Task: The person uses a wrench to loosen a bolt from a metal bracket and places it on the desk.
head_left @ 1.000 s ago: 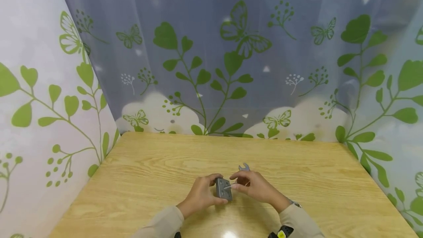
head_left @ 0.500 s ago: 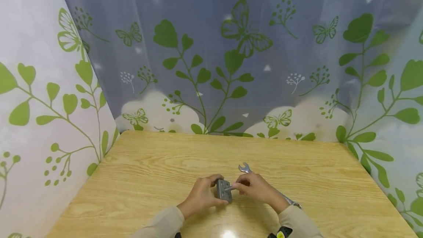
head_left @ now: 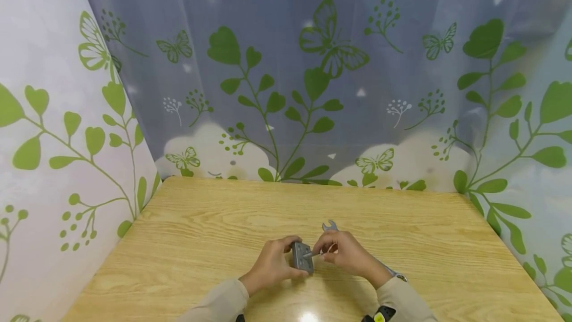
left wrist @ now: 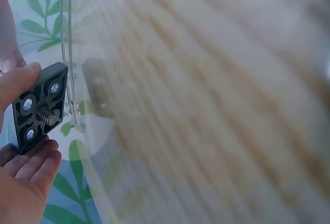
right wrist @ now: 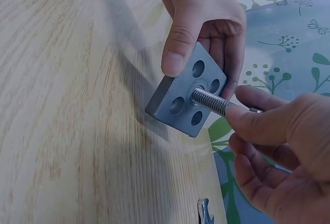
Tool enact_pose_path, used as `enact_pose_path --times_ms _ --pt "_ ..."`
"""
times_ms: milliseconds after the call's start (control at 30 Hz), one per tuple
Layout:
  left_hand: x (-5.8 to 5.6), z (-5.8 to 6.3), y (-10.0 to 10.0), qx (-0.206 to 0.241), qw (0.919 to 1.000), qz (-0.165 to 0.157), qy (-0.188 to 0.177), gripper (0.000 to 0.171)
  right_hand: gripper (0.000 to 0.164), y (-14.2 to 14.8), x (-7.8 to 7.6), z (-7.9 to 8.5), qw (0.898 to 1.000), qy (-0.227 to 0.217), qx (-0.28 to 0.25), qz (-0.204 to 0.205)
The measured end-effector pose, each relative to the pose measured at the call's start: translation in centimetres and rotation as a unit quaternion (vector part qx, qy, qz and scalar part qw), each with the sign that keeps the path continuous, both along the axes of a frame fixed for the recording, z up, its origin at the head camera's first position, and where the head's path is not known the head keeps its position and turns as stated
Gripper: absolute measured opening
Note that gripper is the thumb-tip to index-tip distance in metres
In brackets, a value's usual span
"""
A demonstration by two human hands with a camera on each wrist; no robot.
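My left hand (head_left: 270, 265) holds a square dark grey plate (head_left: 300, 261) by its edges, raised off the table and tilted on edge. Round holes sit near the plate's corners. Through its centre passes a threaded bolt (right wrist: 211, 101), whose tip shows on the far face in the left wrist view. The bolt's outer end is between the thumb and fingers of my right hand (head_left: 350, 257), which pinches it; the fingers partly hide that end. Behind and under the right forearm lies a silver wrench (head_left: 330, 226), its middle covered in the head view.
All this is over a light wood-grain table (head_left: 214, 217). A printed curtain (head_left: 277, 73) with leaves and butterflies stands along the table's back edge, and patterned sheets close off both sides.
The right fingers have shifted around the bolt, loosening and regripping it. The left hand and the plate stay almost where they were; the wrench has not moved.
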State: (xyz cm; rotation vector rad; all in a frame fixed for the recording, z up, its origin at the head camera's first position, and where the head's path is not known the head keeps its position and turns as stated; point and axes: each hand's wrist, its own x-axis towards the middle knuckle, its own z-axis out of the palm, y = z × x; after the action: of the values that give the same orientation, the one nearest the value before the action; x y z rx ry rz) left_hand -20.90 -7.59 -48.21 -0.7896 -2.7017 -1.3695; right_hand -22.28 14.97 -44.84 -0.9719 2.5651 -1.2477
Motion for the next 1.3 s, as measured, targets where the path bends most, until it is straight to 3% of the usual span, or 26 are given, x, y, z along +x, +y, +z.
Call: enact_pose_path --times_ms 233,500,800,967,1200,1300 --pt "-0.08 -0.01 0.03 -0.004 1.0000 0.008 0.002 0.070 0.027 0.01 -0.03 -0.01 1.000 -0.006 0.021 -0.009" --pt "-0.16 -0.07 0.04 -0.001 1.0000 0.003 0.006 0.071 0.043 0.11 0.20 0.21 0.997 -0.032 0.039 -0.056" --pt "-0.16 -0.11 0.13 -0.003 1.0000 0.004 0.004 0.070 0.050 0.14 0.23 0.23 0.995 -0.055 0.050 -0.065" --pt "-0.23 -0.28 0.20 -0.002 1.0000 -0.001 0.008 0.069 0.042 0.33 -0.02 -0.10 0.996 -0.061 0.052 -0.044" --pt "-0.24 -0.41 0.17 -0.008 0.9999 0.004 0.006 0.070 0.014 0.57 -0.32 -0.23 0.999 -0.004 0.046 -0.019" --pt "-0.20 -0.31 0.21 -0.009 0.9999 0.008 0.008 0.070 0.013 0.58 -0.32 -0.30 0.999 0.006 0.037 -0.017"
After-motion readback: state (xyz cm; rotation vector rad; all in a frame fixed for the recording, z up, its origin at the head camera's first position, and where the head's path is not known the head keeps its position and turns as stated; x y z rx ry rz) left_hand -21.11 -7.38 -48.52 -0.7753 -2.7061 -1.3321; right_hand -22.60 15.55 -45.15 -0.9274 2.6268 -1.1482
